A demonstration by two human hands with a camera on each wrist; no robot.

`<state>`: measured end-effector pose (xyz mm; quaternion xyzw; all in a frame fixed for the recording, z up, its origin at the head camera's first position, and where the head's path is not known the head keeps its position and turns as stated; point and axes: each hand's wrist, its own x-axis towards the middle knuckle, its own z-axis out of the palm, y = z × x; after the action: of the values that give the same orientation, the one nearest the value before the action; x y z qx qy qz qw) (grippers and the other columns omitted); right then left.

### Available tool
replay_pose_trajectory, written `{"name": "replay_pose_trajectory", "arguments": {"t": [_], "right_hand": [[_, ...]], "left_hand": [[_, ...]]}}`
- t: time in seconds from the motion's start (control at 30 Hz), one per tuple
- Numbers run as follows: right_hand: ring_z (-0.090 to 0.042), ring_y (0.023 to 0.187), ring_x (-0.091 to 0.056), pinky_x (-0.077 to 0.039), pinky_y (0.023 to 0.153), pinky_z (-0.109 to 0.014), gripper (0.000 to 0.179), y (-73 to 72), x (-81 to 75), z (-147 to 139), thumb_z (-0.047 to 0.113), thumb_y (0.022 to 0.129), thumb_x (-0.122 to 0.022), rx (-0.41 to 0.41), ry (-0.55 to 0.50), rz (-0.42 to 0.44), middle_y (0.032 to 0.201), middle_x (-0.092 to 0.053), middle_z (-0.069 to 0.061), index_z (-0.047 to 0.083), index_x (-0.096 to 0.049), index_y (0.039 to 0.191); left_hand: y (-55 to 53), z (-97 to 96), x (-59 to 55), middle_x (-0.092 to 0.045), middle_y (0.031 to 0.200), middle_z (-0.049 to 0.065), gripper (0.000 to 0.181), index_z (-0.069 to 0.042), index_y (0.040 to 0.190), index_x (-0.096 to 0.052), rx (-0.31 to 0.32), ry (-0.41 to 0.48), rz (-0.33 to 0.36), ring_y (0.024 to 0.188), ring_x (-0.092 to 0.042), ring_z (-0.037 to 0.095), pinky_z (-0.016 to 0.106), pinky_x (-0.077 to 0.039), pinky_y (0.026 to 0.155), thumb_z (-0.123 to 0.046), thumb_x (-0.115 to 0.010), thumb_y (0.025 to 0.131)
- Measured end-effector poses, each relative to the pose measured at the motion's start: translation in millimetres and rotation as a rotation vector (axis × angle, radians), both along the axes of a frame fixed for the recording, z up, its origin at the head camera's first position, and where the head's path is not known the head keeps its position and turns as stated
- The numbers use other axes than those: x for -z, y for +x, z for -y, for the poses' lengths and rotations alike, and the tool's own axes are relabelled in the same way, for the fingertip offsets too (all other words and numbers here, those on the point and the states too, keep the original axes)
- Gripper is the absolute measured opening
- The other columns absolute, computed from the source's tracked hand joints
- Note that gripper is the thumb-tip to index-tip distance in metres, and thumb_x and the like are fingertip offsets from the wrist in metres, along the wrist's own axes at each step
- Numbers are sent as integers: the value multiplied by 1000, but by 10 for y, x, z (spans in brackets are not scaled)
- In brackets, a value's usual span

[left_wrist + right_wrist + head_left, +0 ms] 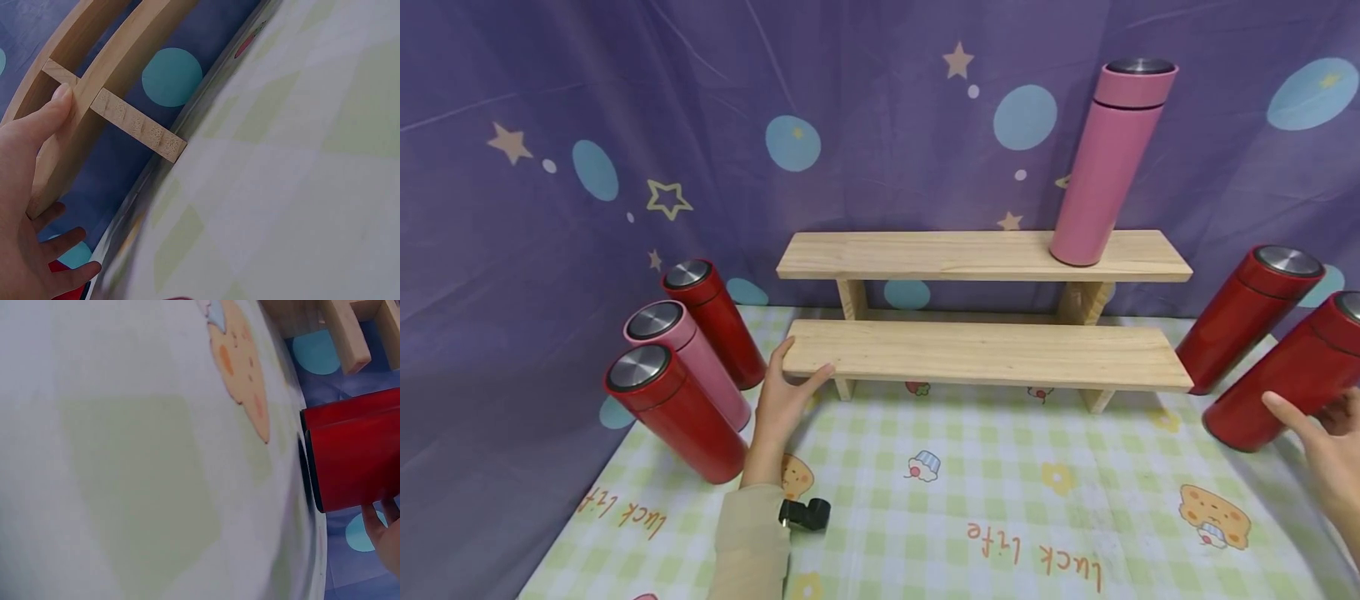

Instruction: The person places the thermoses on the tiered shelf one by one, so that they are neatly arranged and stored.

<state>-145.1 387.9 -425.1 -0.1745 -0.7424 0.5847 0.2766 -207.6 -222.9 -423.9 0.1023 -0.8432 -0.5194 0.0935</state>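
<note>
My left hand holds the left end of the lower board of a two-tier wooden shelf. In the left wrist view the thumb lies on the board, while the lower fingers spread out below its edge. At far right, my right hand grips the lower part of a red thermos that stands on the cloth, the thumb across its near side. The right wrist view shows fingertips against this red thermos. A second red thermos stands just behind it, beside the shelf's right end.
A pink thermos stands on the upper board, toward the right. Left of the shelf are a front red thermos, a pink thermos and a rear red thermos. A checked cloth covers the table; a purple curtain hangs behind.
</note>
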Motion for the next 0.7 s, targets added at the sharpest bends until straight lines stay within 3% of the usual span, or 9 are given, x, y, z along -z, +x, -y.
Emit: {"name": "replay_pose_trajectory", "arguments": {"t": [0.13,0.33,0.53,0.7], "right_hand": [[3,96,-57,-39,81,-5,52,4,-48,-12,-10,89,-65,-25,-20,-130,108,-62,16,19,-58,131],[0,105,-54,-37,90,-6,56,61,-123,-12,-12,91,-59,-75,8,-171,118,-60,12,15,-52,140],[-5,109,-52,-39,89,-6,64,122,-204,37,-16,91,-56,-64,65,-180,125,-56,7,12,-44,147],[-10,115,-52,-41,90,-8,68,165,-271,128,-21,89,-55,-102,72,-260,132,-55,-1,10,-43,148]], "left_hand": [[6,-7,-6,-23,162,5,101,-30,157,-25,-2,-6,4,147,-22,28,60,-20,114,-65,-75,77],[5,-9,-17,-23,162,5,101,-30,157,-24,-6,-5,6,147,-21,28,60,-19,114,-64,-75,77],[5,-10,-16,-24,162,6,100,-29,157,-25,-7,-4,2,147,-22,28,60,-19,114,-62,-76,77],[2,-10,-14,-24,162,6,100,-29,157,-25,-6,-7,1,147,-22,28,60,-19,114,-62,-76,78]]}}
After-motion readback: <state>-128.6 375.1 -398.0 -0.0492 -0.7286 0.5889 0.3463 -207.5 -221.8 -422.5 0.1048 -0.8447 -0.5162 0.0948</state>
